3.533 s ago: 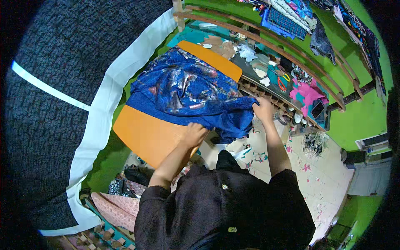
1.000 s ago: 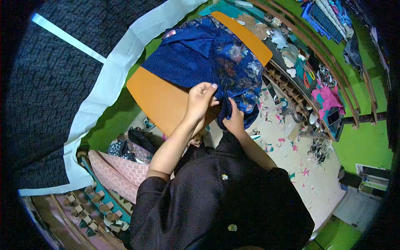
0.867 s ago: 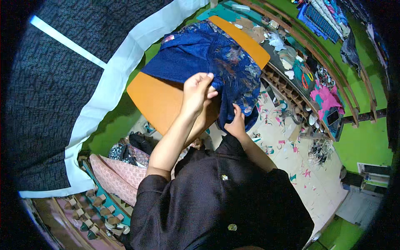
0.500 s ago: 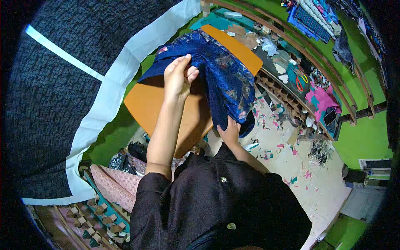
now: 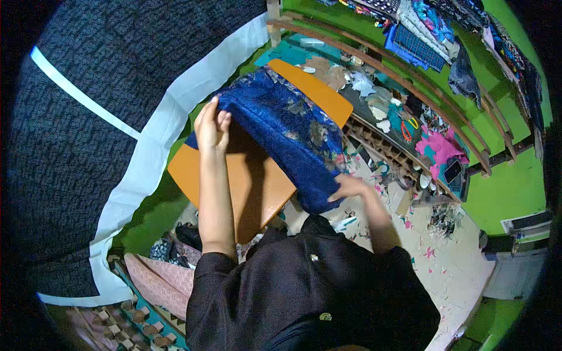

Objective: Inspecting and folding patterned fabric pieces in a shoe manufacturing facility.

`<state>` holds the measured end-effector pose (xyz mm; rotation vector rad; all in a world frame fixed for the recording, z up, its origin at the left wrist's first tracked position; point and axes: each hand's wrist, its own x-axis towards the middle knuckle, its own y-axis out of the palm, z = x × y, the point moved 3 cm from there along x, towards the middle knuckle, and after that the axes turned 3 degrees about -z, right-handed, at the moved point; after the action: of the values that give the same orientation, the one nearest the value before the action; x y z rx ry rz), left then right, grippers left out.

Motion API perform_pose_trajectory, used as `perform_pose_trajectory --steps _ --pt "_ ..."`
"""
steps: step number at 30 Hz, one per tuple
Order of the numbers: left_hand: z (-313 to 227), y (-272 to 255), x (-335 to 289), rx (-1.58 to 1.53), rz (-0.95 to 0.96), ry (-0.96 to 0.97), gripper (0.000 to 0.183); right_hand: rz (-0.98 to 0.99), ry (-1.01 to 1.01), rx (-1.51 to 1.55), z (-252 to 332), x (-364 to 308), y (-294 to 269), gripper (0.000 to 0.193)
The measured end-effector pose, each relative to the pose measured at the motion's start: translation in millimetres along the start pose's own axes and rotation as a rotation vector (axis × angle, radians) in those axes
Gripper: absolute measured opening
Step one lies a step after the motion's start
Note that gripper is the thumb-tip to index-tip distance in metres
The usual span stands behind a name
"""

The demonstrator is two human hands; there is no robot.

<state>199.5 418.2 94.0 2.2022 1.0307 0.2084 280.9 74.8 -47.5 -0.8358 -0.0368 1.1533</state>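
Dark blue patterned cloth [image 5: 275,126] lies draped across an orange-brown tabletop [image 5: 196,178], its folded near edge hanging off the right side. My left hand [image 5: 212,128] is closed at the upper left edge of the cloth, thumb and fingers pinching it and lifting that edge off the surface. A dark shadow falls on the tabletop under the raised part. At the cloth's lower right end is my right hand [image 5: 351,188], slightly blurred, with fingers spread apart against the hanging edge.
Beyond the tabletop runs a shelf with fabric scraps, orange-handled scissors [image 5: 405,131], pink cloth [image 5: 439,149] and a phone [image 5: 452,171]. Scraps litter the pale floor [image 5: 445,281]. At left hangs a large black patterned cloth [image 5: 82,152] with a white border. Pink cloth [image 5: 158,281] lies near my left elbow.
My left hand has moved left with the cloth edge, spreading the cloth out smoother. My right hand has loosened from the bunched cloth and shifted right, fingers spreading. The view has shifted slightly.
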Motion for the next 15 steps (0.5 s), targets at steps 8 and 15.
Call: perform_pose_trajectory --steps 8,15 --pt "-31 -55 27 0.003 -0.188 0.171 0.013 -1.086 0.017 -0.641 137 -9 -214 0.019" --pt "-118 -73 46 0.041 -0.271 0.478 0.013 -1.130 -0.339 -0.471 202 38 -199 0.016"
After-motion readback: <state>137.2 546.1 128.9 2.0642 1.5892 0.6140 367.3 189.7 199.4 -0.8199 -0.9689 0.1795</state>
